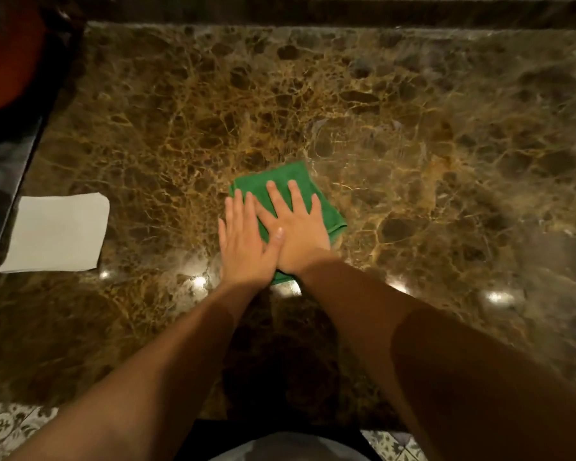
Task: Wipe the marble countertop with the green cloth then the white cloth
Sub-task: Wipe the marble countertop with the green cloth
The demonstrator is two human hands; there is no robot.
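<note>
Both hands, left hand (243,247) and right hand (296,231), press flat, fingers spread, on the green cloth (326,211) (white cloth (55,232) waits unused on the marble countertop (413,128)).

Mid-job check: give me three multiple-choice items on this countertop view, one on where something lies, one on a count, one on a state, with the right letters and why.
1. Where does the white cloth lie?
A. Near the countertop's left edge
B. Under the hands
C. By the back wall

2. How many cloths are on the marble countertop?
A. One
B. Two
C. Three

3. How are the hands on the green cloth?
A. Fists closed round it
B. Flat, palms down
C. Lifted clear of it

Answers: 1 A, it sits folded far left, apart from the hands. 2 B, one green and one white. 3 B, the left hand and right hand press flat, fingers spread, left thumb over the right hand.
</note>
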